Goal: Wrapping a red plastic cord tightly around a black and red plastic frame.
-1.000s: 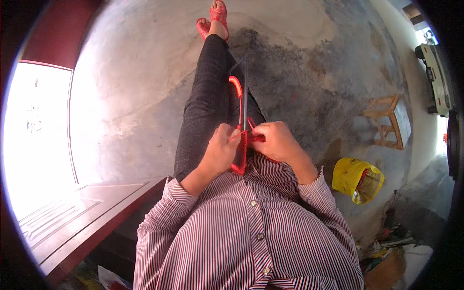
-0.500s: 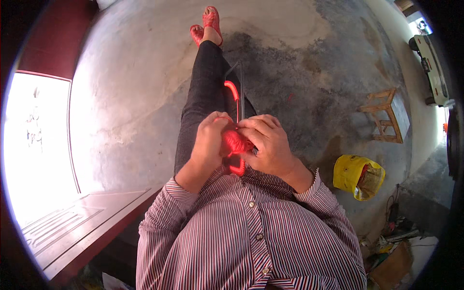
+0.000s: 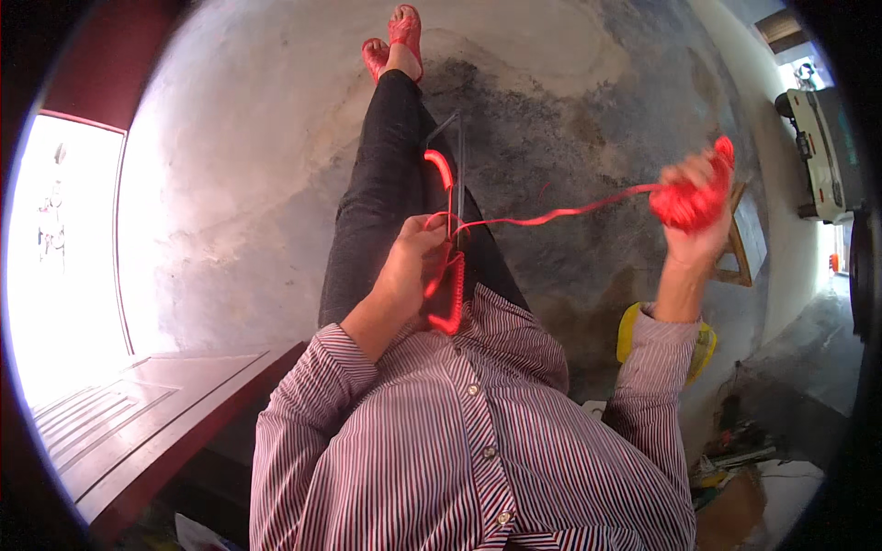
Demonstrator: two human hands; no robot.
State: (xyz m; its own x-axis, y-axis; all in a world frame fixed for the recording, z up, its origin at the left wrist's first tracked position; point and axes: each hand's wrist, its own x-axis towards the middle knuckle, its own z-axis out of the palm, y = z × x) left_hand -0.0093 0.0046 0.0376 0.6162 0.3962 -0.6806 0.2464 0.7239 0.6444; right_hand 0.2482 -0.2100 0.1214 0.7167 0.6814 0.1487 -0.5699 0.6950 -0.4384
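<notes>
My left hand (image 3: 411, 264) pinches a thin grey wire frame (image 3: 461, 156) over my lap. Parts of the frame are covered in red cord: a curved piece (image 3: 441, 169) at its upper left and the lower right edge (image 3: 458, 286). Out to the right, my raised right hand (image 3: 691, 250) is closed around a bundle of red cord (image 3: 687, 204). From that bundle a red strand (image 3: 560, 214) runs, nearly taut, back to the frame beside my left fingers. The exact spot where it joins is partly hidden by those fingers.
A wooden stool (image 3: 751, 241) stands right of my right hand, partly covered by it. Behind my right forearm is a yellow bag (image 3: 627, 332). A dark red panelled board (image 3: 156, 404) lies at lower left. Clutter (image 3: 735, 487) fills the lower right. A white vehicle (image 3: 813, 151) is at far right.
My right hand has swung from the frame out to the right with the cord bundle, drawing out a long strand. My left hand has stayed at the frame.
</notes>
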